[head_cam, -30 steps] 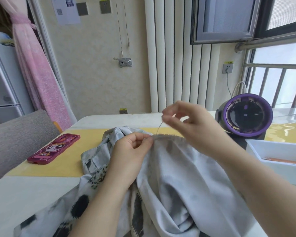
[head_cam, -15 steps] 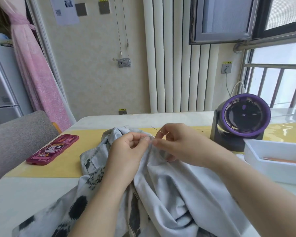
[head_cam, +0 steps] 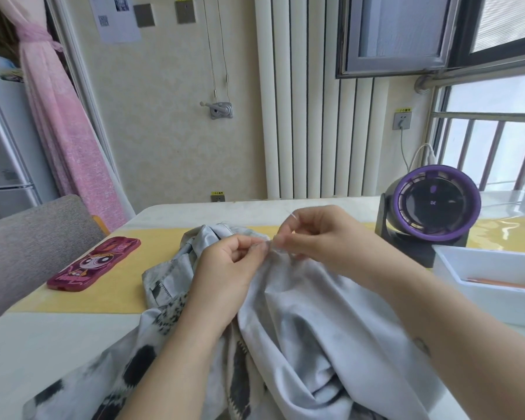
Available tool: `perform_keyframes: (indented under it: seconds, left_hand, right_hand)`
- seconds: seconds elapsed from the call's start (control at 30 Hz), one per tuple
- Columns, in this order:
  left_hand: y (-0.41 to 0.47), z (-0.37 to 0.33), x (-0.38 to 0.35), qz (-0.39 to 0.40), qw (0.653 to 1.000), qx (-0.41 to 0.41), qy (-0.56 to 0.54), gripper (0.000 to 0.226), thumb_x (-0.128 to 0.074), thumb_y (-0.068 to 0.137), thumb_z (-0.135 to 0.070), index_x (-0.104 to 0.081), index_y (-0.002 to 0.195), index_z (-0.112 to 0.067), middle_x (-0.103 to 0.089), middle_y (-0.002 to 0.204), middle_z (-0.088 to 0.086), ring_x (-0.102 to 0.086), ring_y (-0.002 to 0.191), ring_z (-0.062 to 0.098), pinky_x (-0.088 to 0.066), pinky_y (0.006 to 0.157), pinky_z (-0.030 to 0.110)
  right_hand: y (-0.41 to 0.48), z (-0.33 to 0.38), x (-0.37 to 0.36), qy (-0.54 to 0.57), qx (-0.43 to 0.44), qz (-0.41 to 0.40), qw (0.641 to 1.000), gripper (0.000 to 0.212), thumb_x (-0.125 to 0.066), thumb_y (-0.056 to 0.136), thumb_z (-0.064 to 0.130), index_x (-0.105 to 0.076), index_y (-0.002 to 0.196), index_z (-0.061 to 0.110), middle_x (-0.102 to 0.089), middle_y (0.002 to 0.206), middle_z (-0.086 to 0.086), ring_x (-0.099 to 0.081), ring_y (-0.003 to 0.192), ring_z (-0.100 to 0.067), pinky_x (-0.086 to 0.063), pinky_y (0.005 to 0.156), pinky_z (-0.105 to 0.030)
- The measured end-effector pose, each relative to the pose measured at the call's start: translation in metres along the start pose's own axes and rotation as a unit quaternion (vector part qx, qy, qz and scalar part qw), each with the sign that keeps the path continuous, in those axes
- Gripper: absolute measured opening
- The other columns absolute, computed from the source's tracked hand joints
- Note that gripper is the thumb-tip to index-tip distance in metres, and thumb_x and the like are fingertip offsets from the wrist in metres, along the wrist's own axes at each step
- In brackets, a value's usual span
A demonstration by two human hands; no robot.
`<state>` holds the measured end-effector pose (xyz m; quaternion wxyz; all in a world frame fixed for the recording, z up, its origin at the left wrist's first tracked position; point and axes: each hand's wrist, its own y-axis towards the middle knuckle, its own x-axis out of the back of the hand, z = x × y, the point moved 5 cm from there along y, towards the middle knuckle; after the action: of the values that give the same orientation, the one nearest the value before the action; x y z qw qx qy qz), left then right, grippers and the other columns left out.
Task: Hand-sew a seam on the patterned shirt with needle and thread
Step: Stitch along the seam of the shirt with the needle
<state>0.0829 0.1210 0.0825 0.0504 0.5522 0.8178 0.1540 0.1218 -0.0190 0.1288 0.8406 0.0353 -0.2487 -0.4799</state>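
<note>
Patterned shirt [head_cam: 309, 322] heaped at the near edge of the table [head_cam: 52, 347], pale grey with dark blotches, its far folds reaching onto the yellow runner [head_cam: 119, 295] laid across the table's middle. Left hand [head_cam: 228, 268] closed on the shirt's raised upper edge, thumb and forefinger pinching a fold of cloth, other fingers curled underneath. Right hand [head_cam: 325, 237] just beside it, fingertips almost meeting those of the left, thumb and forefinger pinched on the needle [head_cam: 291, 215], a thin pale sliver poking up past the forefinger. Remaining fingers curled, low against the fabric. Lower end of the needle hidden behind the fingers, so impossible to tell whether in the cloth or clear of it. Both forearms bare, coming in from the near edge. Pink phone case [head_cam: 94, 263] with a cartoon face lying flat on the runner toward the left edge, well apart from the shirt. Purple-rimmed round fan [head_cam: 434, 207] standing upright near the far right corner, face turned toward the near edge. White tray [head_cam: 482, 304] at the right edge, just in front of the fan, holding a slim brownish stick [head_cam: 503, 284], too little of it showing to name. Grey chair back [head_cam: 28, 237] beyond the left edge.
</note>
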Motion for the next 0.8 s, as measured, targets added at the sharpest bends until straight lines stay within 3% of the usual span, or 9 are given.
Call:
perform_keyframes:
  seconds: [0.1, 0.13, 0.3, 0.43, 0.47, 0.53, 0.63, 0.7, 0.8]
  left_hand:
    - [0.002, 0.003, 0.003, -0.014, 0.999, -0.004, 0.032, 0.010, -0.064, 0.088, -0.017, -0.069, 0.080, -0.021, -0.073, 0.077, -0.004, -0.067, 0.079, 0.007, -0.050, 0.077, 0.019]
    - [0.003, 0.003, 0.004, -0.018, 0.999, -0.007, 0.050, 0.010, -0.064, 0.088, -0.017, -0.068, 0.080, -0.022, -0.073, 0.076, -0.005, -0.066, 0.076, 0.005, -0.048, 0.073, 0.014]
    - [0.004, 0.006, 0.006, -0.031, 0.993, -0.017, 0.112, 0.007, -0.064, 0.088, -0.018, -0.067, 0.082, -0.022, -0.070, 0.079, -0.007, -0.064, 0.075, 0.002, -0.044, 0.065, 0.008]
    - [0.005, 0.007, 0.006, -0.033, 0.992, -0.022, 0.116, 0.012, -0.064, 0.088, -0.017, -0.066, 0.078, -0.024, -0.070, 0.078, -0.007, -0.063, 0.072, 0.001, -0.044, 0.065, 0.008]
    - [0.005, 0.007, 0.006, -0.035, 0.992, -0.026, 0.121, 0.013, -0.064, 0.088, -0.017, -0.066, 0.078, -0.025, -0.070, 0.077, -0.008, -0.062, 0.071, 0.000, -0.044, 0.064, 0.007]
    - [0.005, 0.005, 0.006, -0.038, 0.991, -0.039, 0.126, 0.016, -0.064, 0.087, -0.016, -0.064, 0.076, -0.027, -0.069, 0.076, -0.009, -0.062, 0.070, -0.001, -0.043, 0.064, 0.007]
    - [0.002, -0.002, 0.003, -0.026, 0.992, -0.067, 0.106, 0.018, -0.063, 0.088, -0.015, -0.064, 0.077, -0.028, -0.069, 0.073, -0.012, -0.062, 0.072, 0.000, -0.044, 0.068, 0.007]
    - [-0.001, -0.009, -0.001, -0.011, 0.992, -0.089, 0.087, 0.020, -0.063, 0.089, -0.013, -0.064, 0.078, -0.029, -0.069, 0.074, -0.019, -0.062, 0.073, -0.004, -0.044, 0.070, 0.007]
    - [-0.005, -0.018, -0.003, 0.002, 0.991, -0.118, 0.068, 0.018, -0.062, 0.088, -0.012, -0.065, 0.080, -0.027, -0.069, 0.078, -0.019, -0.063, 0.076, -0.003, -0.044, 0.072, 0.007]
  right_hand:
    - [0.000, 0.012, 0.002, 0.221, 0.017, -0.003, 0.975, 0.017, -0.058, 0.089, 0.003, -0.053, 0.074, 0.009, -0.039, 0.040, 0.013, -0.032, 0.036, -0.002, -0.047, 0.092, -0.049]
    - [-0.001, 0.016, 0.003, 0.299, 0.023, 0.009, 0.954, 0.018, -0.057, 0.089, 0.003, -0.050, 0.073, 0.010, -0.032, 0.040, 0.013, -0.024, 0.034, -0.002, -0.046, 0.099, -0.046]
    - [-0.007, 0.030, 0.004, 0.498, 0.001, 0.115, 0.859, 0.025, -0.054, 0.086, 0.012, -0.043, 0.063, 0.017, -0.011, 0.051, 0.007, -0.007, 0.040, -0.008, -0.058, 0.069, -0.035]
    - [-0.012, 0.034, 0.001, 0.583, -0.039, 0.210, 0.784, 0.018, -0.066, 0.075, 0.008, -0.049, 0.079, 0.011, -0.015, 0.053, 0.006, -0.014, 0.041, -0.007, -0.060, 0.067, -0.038]
    - [-0.012, 0.032, 0.001, 0.567, -0.051, 0.212, 0.794, 0.017, -0.066, 0.076, 0.010, -0.049, 0.081, 0.011, -0.015, 0.053, 0.006, -0.014, 0.041, -0.006, -0.060, 0.067, -0.038]
    - [-0.013, 0.026, 0.001, 0.449, -0.081, 0.175, 0.872, 0.011, -0.062, 0.080, 0.018, -0.053, 0.085, 0.012, -0.015, 0.053, 0.007, -0.014, 0.040, -0.005, -0.060, 0.062, -0.035]
    - [-0.010, 0.009, 0.008, 0.148, -0.112, 0.095, 0.978, 0.019, -0.059, 0.089, 0.019, -0.057, 0.105, 0.010, -0.026, 0.047, 0.009, -0.025, 0.038, -0.007, -0.060, 0.064, -0.037]
    - [-0.009, 0.000, 0.012, -0.059, -0.122, 0.061, 0.989, 0.023, -0.058, 0.092, 0.025, -0.056, 0.114, 0.019, -0.052, 0.056, 0.013, -0.052, 0.040, -0.010, -0.058, 0.070, -0.037]
    - [-0.012, -0.007, 0.012, -0.206, -0.135, 0.069, 0.967, 0.019, -0.057, 0.090, 0.039, -0.056, 0.104, 0.026, -0.066, 0.094, 0.008, -0.070, 0.060, -0.013, -0.045, 0.044, -0.018]
